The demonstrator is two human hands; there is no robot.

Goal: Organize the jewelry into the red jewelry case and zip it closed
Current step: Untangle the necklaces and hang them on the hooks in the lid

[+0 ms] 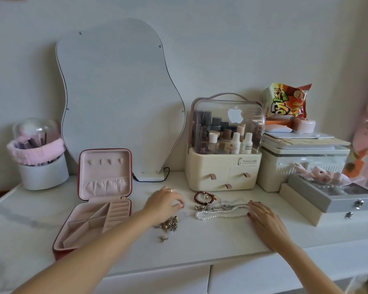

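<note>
Open red zip-around jewelry case with pink lining [94,200], empty, lid propped upright; light and rigid, best steadied by its rim. Just right of it: left hand [164,203], fingers curled, possibly pinching something tiny; one charm cluster [168,223]; farther right one red bead bracelet [204,198], one limp, slippery pearl strand [219,214], flat relaxed right hand [266,221].

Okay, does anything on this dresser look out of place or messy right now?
Yes. The jewelry lies loose on the tabletop beside the open, empty red jewelry case: a pearl necklace tangled with silver chains, and a small charm strayed from the earring pile.
</note>
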